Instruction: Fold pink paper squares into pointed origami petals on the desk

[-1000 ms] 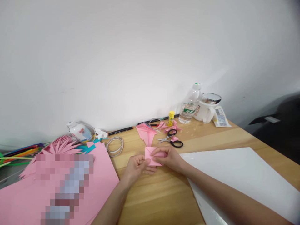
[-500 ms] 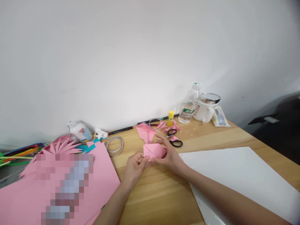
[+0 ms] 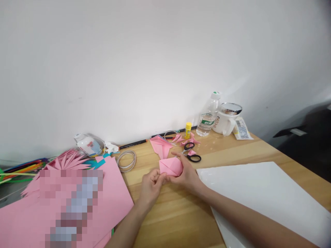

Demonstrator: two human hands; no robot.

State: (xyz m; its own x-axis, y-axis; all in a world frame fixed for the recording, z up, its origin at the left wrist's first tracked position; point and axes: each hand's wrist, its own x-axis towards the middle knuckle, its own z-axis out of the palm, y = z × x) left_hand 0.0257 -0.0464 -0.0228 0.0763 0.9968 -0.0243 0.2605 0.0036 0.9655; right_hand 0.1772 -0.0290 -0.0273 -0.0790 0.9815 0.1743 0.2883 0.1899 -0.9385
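Observation:
A folded piece of pink paper (image 3: 170, 166) is held just above the wooden table, its creases showing on the upper face. My left hand (image 3: 152, 182) pinches its lower left corner between thumb and fingers. Around the right side curls my right hand (image 3: 186, 175), thumb along the near edge and fingers behind. Just beyond lies another folded pink paper (image 3: 160, 146). Black-handled scissors (image 3: 190, 151) rest past my right hand, among small pink paper scraps (image 3: 190, 139). A yellow glue stick (image 3: 188, 130) stands behind them.
Large pink sheets (image 3: 113, 193) and a fanned pink paper piece (image 3: 67, 162) cover the left. A white board (image 3: 263, 196) lies at right. Along the wall are a white bottle (image 3: 88, 144), pens (image 3: 133, 144), a coiled ring (image 3: 126, 161), a water bottle (image 3: 208, 115) and a mug (image 3: 223, 122).
My right hand has closed in around the pink paper's right side. The paper has shifted slightly to the right, still in both hands.

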